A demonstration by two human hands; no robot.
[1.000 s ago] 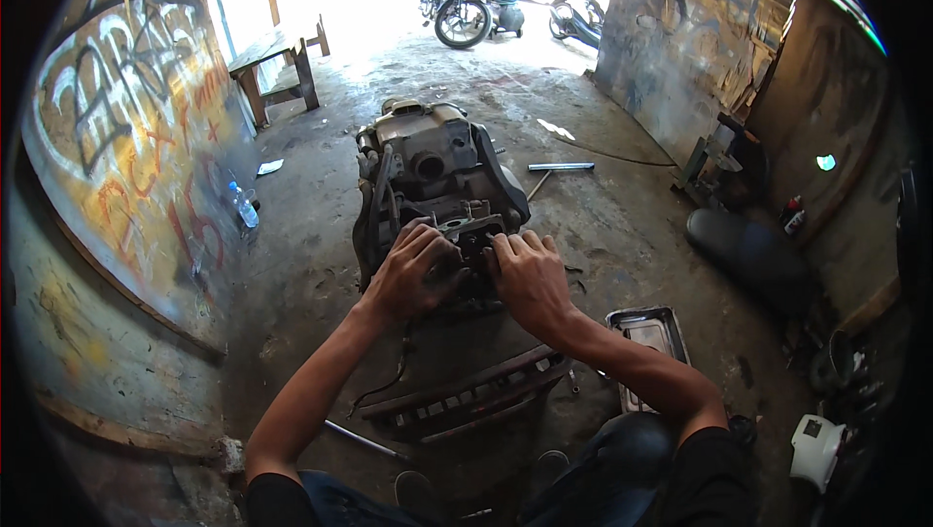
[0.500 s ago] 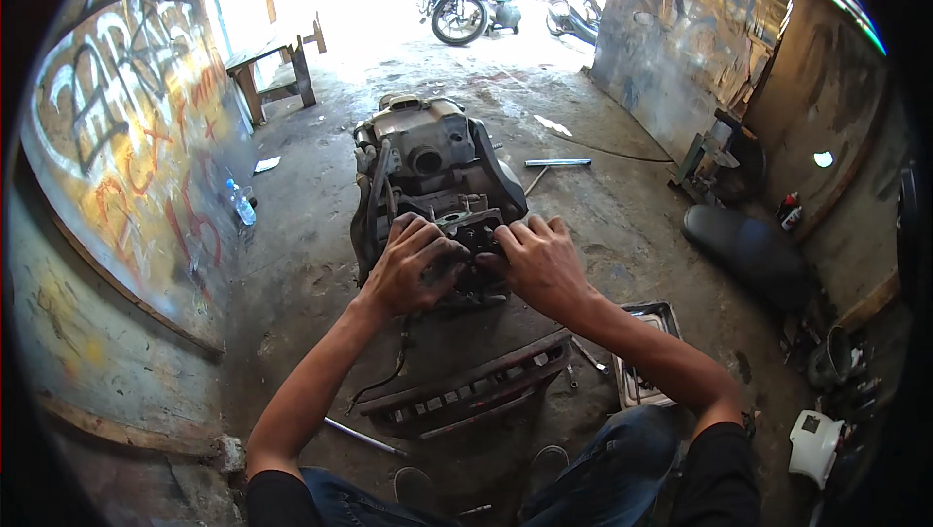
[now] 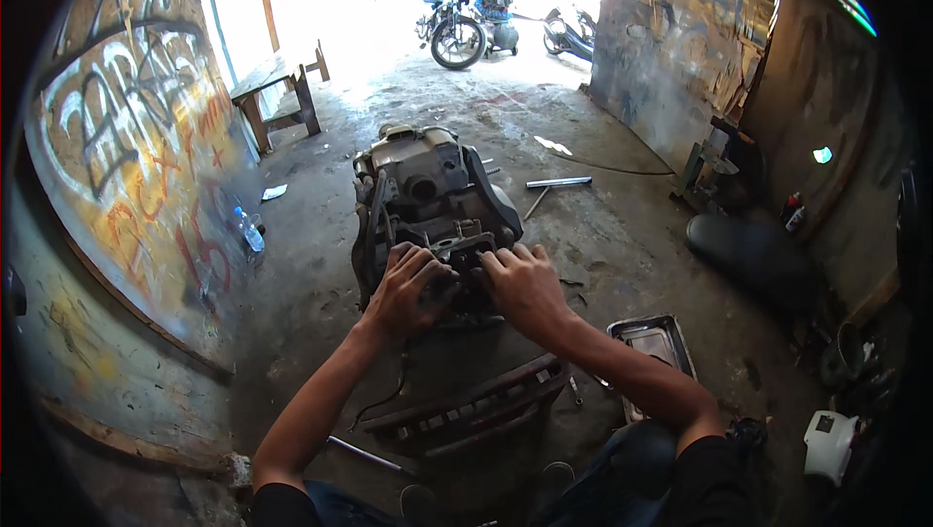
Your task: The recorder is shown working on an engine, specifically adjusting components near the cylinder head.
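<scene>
A grimy motorcycle engine assembly [image 3: 423,167] lies on the floor before me. Both hands are at its near end, around an opening with a metal rim [image 3: 466,245]. My left hand [image 3: 403,289] has curled fingers gripping the left side of this part, its thumb in shadow. My right hand [image 3: 525,289] is bent over the right side, fingertips closed on the dark part; exactly what sits under them is hidden. Below them lies a dark slotted frame piece [image 3: 457,401], with a thin black hose on the left.
A steel tray [image 3: 651,333], black seat [image 3: 739,255], T-bar tool [image 3: 559,183], metal rod [image 3: 369,454] and white plastic panel [image 3: 828,447] lie around me. A bottle [image 3: 250,230] stands by the left wall, a bench [image 3: 272,89] farther back. Parked motorcycles [image 3: 457,41] stand at the bright doorway.
The view has shifted slightly, putting the floor items and engine lower in the picture. Both hands stay at the engine's near end, with small shifts of the fingers.
</scene>
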